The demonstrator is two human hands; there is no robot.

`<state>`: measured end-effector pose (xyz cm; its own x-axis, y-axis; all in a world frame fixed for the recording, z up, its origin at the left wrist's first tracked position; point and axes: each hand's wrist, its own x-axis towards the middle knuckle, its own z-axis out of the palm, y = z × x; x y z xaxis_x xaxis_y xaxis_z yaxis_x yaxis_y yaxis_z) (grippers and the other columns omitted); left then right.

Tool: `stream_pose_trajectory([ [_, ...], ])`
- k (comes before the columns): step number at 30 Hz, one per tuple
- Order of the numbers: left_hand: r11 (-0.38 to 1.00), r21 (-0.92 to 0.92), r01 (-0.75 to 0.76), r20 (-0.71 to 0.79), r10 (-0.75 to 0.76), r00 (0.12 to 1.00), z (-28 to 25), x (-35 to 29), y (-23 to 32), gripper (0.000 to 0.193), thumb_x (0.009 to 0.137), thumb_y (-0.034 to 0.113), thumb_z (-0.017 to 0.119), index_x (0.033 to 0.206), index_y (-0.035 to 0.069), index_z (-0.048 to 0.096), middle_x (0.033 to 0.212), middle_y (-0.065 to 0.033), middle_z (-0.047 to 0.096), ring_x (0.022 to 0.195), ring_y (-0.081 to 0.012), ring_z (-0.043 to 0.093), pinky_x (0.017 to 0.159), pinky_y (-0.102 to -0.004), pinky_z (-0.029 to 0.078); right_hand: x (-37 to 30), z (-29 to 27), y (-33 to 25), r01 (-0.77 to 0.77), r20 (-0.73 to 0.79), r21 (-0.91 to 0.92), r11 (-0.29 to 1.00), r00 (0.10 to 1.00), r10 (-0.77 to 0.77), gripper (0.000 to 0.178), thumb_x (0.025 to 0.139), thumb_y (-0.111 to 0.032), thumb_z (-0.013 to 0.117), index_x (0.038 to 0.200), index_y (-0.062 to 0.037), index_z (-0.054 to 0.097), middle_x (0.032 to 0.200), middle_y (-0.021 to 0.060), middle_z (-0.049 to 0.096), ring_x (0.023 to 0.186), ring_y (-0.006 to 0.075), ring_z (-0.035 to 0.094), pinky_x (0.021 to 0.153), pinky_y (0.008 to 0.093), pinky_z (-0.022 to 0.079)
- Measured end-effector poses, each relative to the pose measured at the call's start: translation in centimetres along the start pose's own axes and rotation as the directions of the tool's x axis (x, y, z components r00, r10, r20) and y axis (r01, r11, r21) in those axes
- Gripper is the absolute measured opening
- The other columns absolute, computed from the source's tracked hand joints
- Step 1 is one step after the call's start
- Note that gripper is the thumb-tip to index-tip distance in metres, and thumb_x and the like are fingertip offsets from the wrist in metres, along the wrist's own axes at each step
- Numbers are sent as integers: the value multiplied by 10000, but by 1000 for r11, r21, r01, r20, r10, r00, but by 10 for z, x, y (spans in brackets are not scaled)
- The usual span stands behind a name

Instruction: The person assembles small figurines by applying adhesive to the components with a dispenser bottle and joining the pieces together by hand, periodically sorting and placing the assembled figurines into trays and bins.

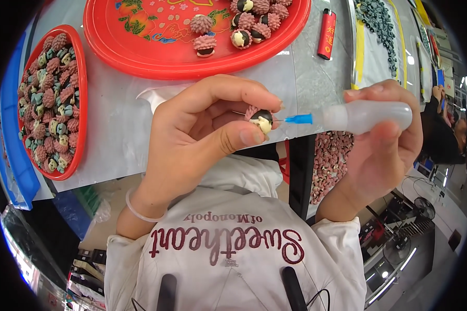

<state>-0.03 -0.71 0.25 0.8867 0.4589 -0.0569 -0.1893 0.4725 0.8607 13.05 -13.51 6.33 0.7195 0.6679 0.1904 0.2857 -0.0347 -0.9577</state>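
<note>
Between the thumb and fingers of my left hand (187,132) is a small figurine (264,121) with a pink bumpy part, a black part and a cream part. My right hand (392,155) grips a translucent white squeeze bottle (363,115), held sideways. Its blue needle tip (299,119) points left, and the thin needle reaches the figurine's side; whether it touches, I cannot tell. Beyond my hands, several similar pink figurines (204,45) sit on a large red tray (155,70) with a printed fruit pattern.
At the left, a red basket (82,93) is heaped with pink, cream and blue-grey pieces, beside a blue tray (23,181). A red lighter (326,35) lies right of the large tray. Dark small parts (379,26) lie farther right. Many pink pieces (328,160) are below the table edge.
</note>
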Motion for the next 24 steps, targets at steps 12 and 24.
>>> stream_pose_trajectory([
  [12,998,58,-25,1,25,1000,-1,1,0,344,741,225,632,942,-28,517,888,-129,529,756,-149,535,640,-230,463,1,-16,-8,346,293,-259,902,918,-268,420,714,-321,629,857,58,517,780,176,542,651,195,518,567,259,394],
  [24,994,-113,-9,92,19,996,-4,3,-2,232,772,36,570,979,-43,501,962,-115,537,858,-164,558,759,-267,464,2,6,33,28,-145,132,991,989,-9,334,639,21,657,907,13,459,827,136,563,738,169,547,655,244,433],
])
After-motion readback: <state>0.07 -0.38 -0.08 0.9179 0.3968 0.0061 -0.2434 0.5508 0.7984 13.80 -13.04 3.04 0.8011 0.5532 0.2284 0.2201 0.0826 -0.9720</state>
